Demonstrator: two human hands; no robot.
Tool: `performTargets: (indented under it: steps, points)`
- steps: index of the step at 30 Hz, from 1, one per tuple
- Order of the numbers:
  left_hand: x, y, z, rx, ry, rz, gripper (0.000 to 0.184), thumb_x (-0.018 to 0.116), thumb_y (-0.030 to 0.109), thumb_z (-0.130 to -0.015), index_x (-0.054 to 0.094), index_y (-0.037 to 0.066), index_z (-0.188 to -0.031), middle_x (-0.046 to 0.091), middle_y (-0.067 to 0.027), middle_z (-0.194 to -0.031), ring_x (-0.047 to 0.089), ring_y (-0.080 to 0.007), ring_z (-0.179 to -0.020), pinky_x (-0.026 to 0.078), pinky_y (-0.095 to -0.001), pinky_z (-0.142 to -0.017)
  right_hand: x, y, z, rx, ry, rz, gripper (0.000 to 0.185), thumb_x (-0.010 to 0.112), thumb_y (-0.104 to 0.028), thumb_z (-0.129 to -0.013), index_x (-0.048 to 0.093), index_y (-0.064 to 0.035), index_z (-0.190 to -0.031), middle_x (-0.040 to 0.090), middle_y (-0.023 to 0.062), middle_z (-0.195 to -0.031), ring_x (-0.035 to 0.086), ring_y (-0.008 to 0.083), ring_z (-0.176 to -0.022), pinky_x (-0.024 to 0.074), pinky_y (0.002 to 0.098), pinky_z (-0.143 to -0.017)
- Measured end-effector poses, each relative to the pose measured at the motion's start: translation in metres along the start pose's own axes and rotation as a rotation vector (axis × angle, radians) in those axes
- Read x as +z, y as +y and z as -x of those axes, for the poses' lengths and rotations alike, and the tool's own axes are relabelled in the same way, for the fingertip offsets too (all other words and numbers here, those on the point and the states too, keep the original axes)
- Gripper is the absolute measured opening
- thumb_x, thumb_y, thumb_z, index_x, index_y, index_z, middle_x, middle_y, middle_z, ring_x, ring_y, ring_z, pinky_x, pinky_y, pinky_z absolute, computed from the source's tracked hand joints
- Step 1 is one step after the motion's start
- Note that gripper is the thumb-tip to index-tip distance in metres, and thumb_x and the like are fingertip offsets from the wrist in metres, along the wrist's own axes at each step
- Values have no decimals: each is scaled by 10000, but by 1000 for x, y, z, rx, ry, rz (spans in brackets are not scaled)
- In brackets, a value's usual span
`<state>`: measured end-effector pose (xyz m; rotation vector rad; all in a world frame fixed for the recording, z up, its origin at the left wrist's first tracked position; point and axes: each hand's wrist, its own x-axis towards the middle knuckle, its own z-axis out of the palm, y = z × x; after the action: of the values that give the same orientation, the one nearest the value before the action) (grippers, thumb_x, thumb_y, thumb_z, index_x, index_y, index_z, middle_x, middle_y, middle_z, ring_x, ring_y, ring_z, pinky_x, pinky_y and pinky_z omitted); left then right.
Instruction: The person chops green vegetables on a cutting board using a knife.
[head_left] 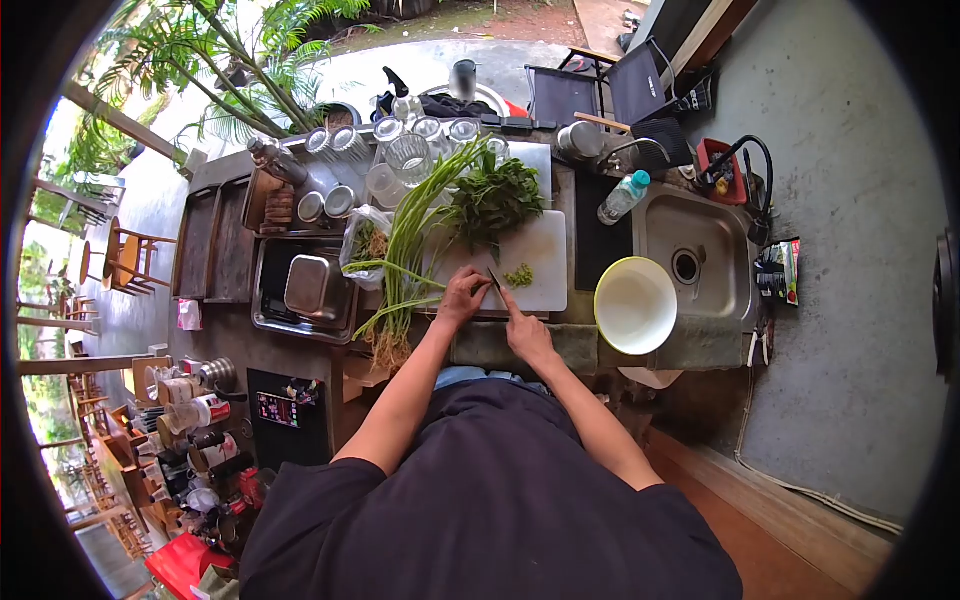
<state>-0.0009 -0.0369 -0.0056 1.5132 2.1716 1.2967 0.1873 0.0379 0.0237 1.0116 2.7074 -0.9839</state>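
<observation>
On the counter (582, 308), the board (547, 232) carries chopped bits (519, 275) right of the knife (494, 280), gripped by the right hand (530, 336), its blade pointing away, slightly left, beside the left hand (464, 294), apparently pinching stalks (425, 280) that trail leftward.

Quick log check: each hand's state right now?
Left hand: closed over thin green stalks at the cutting board.
Right hand: closed, holding a knife.

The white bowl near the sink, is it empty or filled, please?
Empty, it appears: the inside of the white bowl shows only bare white, while the chopped greens lie on the cutting board.
</observation>
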Motion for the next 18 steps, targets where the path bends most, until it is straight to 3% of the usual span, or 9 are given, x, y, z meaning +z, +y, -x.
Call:
performTargets:
  steps: [18]
  points:
    - [0, -2, 2, -33, -25, 23, 104, 733, 61, -811, 726, 25, -909, 645, -134, -908, 624, -340, -912, 502, -419, -808, 9, 6, 12, -33, 60, 49, 778, 496, -163, -941, 130, -390, -1589, 653, 300, -754, 659, 502, -745, 518, 634, -741]
